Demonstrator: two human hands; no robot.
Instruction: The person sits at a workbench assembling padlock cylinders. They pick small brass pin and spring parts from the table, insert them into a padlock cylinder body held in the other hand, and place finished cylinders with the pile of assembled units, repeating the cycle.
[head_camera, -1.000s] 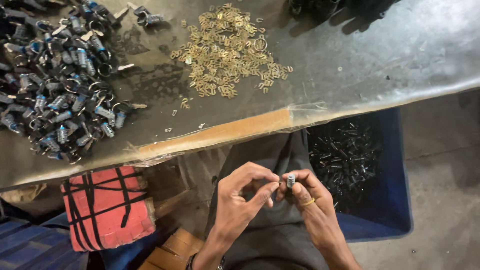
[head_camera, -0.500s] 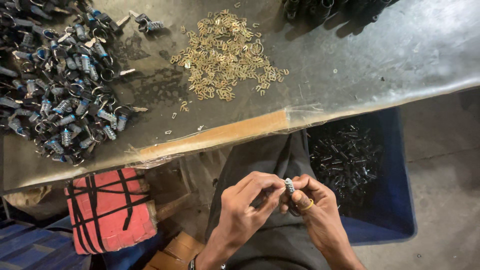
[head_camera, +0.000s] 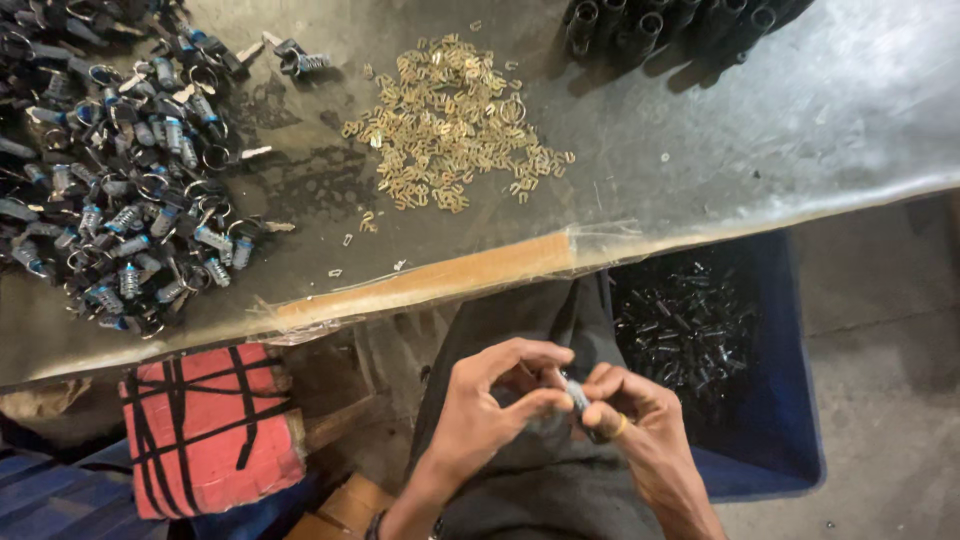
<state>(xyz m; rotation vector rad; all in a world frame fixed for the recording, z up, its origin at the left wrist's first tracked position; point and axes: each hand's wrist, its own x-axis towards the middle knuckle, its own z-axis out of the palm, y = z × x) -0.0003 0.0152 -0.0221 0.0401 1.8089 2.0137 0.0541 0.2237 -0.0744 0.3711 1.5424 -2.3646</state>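
Small metal part (head_camera: 577, 396) mostly hidden between fingers (shape unclear), black tubes (head_camera: 660, 22) cut off at top edge

A grey metal table (head_camera: 760, 130) carries a heap of small brass clips (head_camera: 450, 130). Left of the clips lies a pile of dark cylinders with key rings (head_camera: 110, 180); right of the clips, black tubes (head_camera: 670, 20).

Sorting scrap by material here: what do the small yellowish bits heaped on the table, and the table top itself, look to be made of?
The small yellowish bits look like brass or brass-plated metal: golden, glinting. The table top looks like grey sheet metal with a dull, scuffed sheen; along its front edge bare wood shows under clear tape.
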